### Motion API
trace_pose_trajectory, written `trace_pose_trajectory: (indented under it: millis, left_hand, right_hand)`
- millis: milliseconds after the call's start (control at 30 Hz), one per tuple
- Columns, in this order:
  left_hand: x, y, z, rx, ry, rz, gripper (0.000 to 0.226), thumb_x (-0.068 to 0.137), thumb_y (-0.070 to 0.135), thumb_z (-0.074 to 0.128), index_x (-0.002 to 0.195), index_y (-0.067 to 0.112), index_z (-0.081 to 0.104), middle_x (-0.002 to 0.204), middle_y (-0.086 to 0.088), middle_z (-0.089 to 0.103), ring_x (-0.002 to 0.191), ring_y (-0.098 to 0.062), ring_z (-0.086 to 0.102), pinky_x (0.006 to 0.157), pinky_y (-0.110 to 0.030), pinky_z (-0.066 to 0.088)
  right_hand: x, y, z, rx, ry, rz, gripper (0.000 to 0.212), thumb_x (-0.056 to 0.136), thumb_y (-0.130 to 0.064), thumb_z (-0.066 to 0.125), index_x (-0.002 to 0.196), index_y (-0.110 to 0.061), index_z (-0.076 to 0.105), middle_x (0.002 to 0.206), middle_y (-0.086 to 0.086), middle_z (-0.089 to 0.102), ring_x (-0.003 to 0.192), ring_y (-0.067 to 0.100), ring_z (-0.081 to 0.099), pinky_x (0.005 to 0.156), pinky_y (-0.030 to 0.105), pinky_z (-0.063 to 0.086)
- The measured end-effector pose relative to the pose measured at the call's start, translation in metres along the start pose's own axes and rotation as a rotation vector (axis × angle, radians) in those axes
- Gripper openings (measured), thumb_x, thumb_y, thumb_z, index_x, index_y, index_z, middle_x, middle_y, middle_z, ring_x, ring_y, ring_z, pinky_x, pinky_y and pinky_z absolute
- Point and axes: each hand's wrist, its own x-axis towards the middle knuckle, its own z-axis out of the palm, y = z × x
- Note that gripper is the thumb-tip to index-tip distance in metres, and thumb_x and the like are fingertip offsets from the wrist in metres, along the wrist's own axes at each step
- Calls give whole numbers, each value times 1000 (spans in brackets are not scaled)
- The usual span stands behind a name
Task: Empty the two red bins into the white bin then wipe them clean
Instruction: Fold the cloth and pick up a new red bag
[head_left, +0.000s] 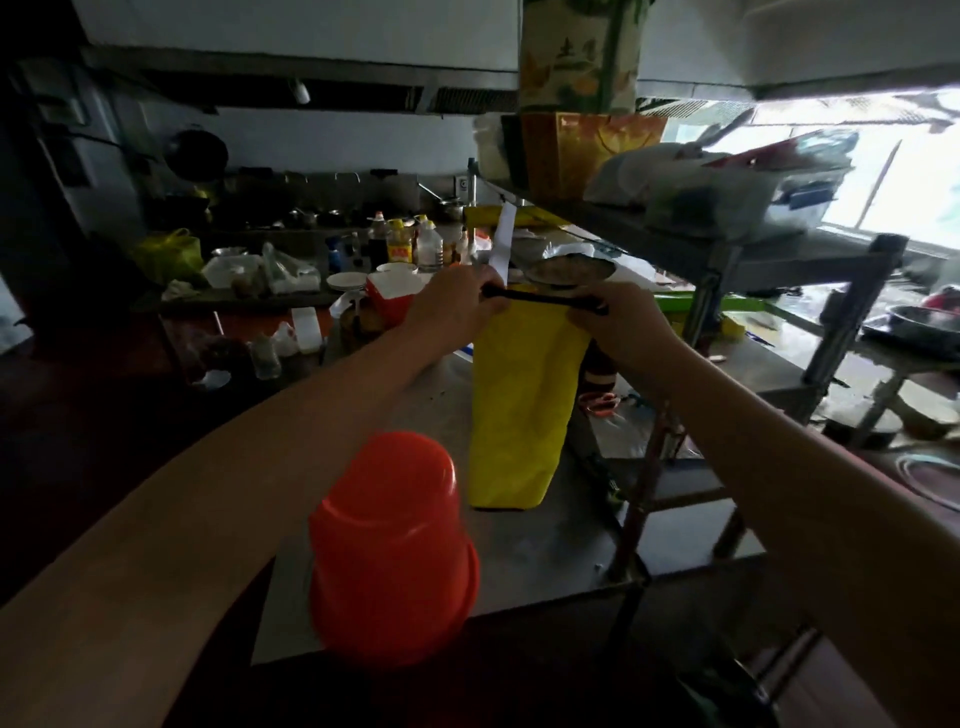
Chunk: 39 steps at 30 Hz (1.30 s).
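Observation:
Two red bins (392, 545) stand upside down, stacked one over the other, near the front edge of the steel table (524, 561). Behind them a tall yellow bag (519, 405) stands upright with a black strip along its top. My left hand (452, 306) grips the left end of that strip. At the strip's right end my right hand (621, 325) pinches it. No white bin is clearly in view.
A steel shelf rack (727, 254) with bags and boxes rises on the right, its posts close to the yellow bag. Bottles (410, 244), plates and a red-and-white container (389, 293) crowd the counter behind. Scissors with red handles (600, 402) lie right of the bag.

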Motion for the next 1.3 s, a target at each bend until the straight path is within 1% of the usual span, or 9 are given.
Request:
trace_pose_trajectory:
  millis: [67,133,233,433,533,633,800,1033,1300]
  left_hand:
    - [-2,22,19,37,-19,-14,25,96,33,67,116,18,69,113,-4,70,96,-14,62,78,-30,49]
    - [-7,38,39,60,-61,-36,24,96,33,67,114,18,69,111,-3,70,93,-13,62,73,-28,48]
    - [-15,50,68,109,-135,-89,23,93,29,70,112,15,73,114,-7,71,102,-23,66,87,-39,53]
    - [-45,41,147,134,-291,-188,14,91,27,71,103,19,72,107,-4,67,98,-22,62,85,-40,53]
    - [-65,23,189,139,-363,-216,14,91,30,69,102,22,71,109,-5,67,98,-25,63,76,-32,47]
    - [-77,4,222,157,-406,-241,14,91,30,67,102,24,72,108,-5,69,99,-27,65,75,-30,46]
    - [-52,-33,238,162,-387,-273,13,92,29,65,104,24,69,114,-4,63,107,-27,60,86,-38,49]
    - [-26,-56,233,144,-189,-287,12,88,26,68,99,24,71,103,-4,70,98,-28,63,81,-39,52]
    - [-127,-44,280,242,-447,-331,15,88,22,62,103,22,66,110,-1,65,109,-25,57,87,-36,45]
  right_hand:
    - [-7,20,-16,-15,-55,30,17,94,-19,68,105,-8,74,101,13,72,94,30,65,83,44,53]
    - [-14,40,-26,-54,-116,26,17,94,-20,68,106,-9,75,102,12,72,97,30,65,79,38,49]
    - [-28,70,-29,-93,-198,25,17,94,-19,67,108,-14,76,99,5,72,98,28,65,72,27,35]
    - [-69,135,6,-88,-365,115,24,92,-15,68,115,-16,74,120,8,71,114,27,63,93,33,50]
    - [-94,164,36,-135,-453,174,18,95,-18,63,109,-21,73,108,6,70,100,26,65,76,30,47]
    - [-106,185,65,-134,-506,223,21,97,-20,60,113,-22,72,110,4,70,99,24,66,77,30,50]
    - [-74,192,98,-134,-515,200,24,97,-17,56,116,-14,70,117,12,69,109,29,63,91,39,51]
    - [-41,191,111,-107,-327,37,19,89,-8,61,100,-12,76,97,13,73,92,30,66,75,35,51]
    - [-130,219,135,-62,-627,129,22,94,-12,59,111,-16,73,111,6,65,103,29,62,86,37,50]
